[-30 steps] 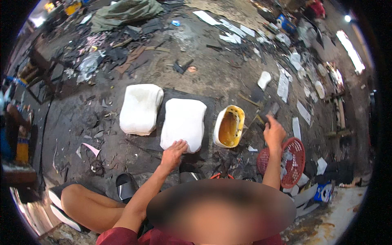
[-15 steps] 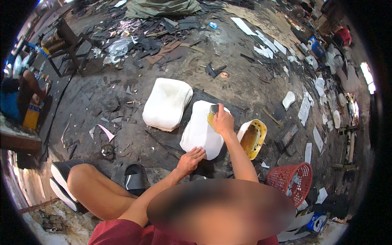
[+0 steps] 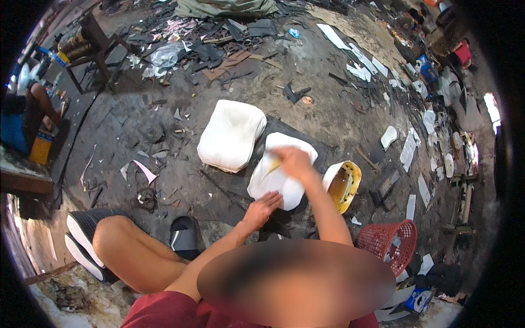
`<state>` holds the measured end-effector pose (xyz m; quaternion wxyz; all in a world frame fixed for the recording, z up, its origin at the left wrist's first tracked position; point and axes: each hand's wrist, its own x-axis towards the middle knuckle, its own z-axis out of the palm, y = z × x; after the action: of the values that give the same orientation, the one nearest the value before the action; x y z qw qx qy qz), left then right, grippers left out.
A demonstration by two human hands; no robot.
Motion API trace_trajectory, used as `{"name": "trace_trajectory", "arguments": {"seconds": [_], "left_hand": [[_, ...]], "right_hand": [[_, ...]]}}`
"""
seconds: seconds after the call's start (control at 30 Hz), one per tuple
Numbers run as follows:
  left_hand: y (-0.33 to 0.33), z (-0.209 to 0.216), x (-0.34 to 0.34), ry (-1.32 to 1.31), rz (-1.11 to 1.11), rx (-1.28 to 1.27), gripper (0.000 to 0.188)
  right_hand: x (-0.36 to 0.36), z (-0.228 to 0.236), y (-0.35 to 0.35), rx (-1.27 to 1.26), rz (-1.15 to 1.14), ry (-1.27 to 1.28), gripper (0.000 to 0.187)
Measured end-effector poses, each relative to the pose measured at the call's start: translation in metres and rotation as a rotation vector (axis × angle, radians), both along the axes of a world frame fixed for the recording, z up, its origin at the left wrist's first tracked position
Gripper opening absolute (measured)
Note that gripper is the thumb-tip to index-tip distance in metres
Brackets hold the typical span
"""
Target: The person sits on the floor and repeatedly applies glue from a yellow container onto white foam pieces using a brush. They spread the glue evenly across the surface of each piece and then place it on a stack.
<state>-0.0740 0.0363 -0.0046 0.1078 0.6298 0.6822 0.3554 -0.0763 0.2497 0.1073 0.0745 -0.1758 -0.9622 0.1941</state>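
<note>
A pile of white, rounded-cornered sheets [image 3: 298,197] lies on a dark mat before me. My left hand [image 3: 262,210] rests on its near left edge, fingers stretched flat. Over the upper part of the pile, my right hand [image 3: 297,164] is closed around a flat brush [image 3: 272,165] with a yellow end; motion smears both. A thicker stack of similar white sheets [image 3: 231,134] sits to the left. Beside the pile on the right, a white cut-open container [image 3: 355,174] holds yellow-brown glue-like liquid, its rim stained yellow.
A red plastic basket [image 3: 377,240] stands at the near right. Scraps and white offcuts [image 3: 407,147] litter the ground. A black sandal [image 3: 184,235] lies by my bent leg. At the far left are a dark wooden stand [image 3: 98,54] and another person's leg [image 3: 44,104].
My right hand has swept the brush leftward across the white pile, its end now pointing down-left. My left hand stays on the near edge. The whole view has shifted slightly.
</note>
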Motion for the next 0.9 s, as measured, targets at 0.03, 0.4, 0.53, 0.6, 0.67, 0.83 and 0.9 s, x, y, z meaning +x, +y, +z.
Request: {"name": "trace_trajectory", "arguments": {"seconds": [0.03,0.4,0.53,0.6,0.67,0.83,0.9], "left_hand": [[0.006,0.003,-0.004,-0.014,-0.013,-0.012,0.055],[-0.014,0.013,0.071,-0.12,-0.036,-0.278,0.033],[-0.02,0.012,0.101,-0.002,-0.079,-0.048,0.029],[-0.016,0.014,0.096,-0.002,-0.074,-0.056,0.033],[-0.003,0.017,0.081,-0.053,-0.164,-0.422,0.04],[0.023,0.014,0.044,0.117,0.053,-0.155,0.045],[0.024,0.01,0.038,0.169,-0.012,-0.192,0.045]], "right_hand": [[0.001,0.001,0.028,0.004,-0.07,-0.116,0.04],[0.051,-0.061,-0.091,0.092,0.182,-0.186,0.039],[0.068,-0.018,-0.132,-0.095,0.225,-0.224,0.038],[0.068,0.01,-0.128,-0.189,0.169,-0.103,0.036],[0.068,0.032,-0.094,-0.24,0.042,0.109,0.033],[0.065,0.027,0.014,-0.216,-0.086,0.111,0.036],[0.048,0.009,0.042,-0.199,0.112,-0.008,0.042]]}}
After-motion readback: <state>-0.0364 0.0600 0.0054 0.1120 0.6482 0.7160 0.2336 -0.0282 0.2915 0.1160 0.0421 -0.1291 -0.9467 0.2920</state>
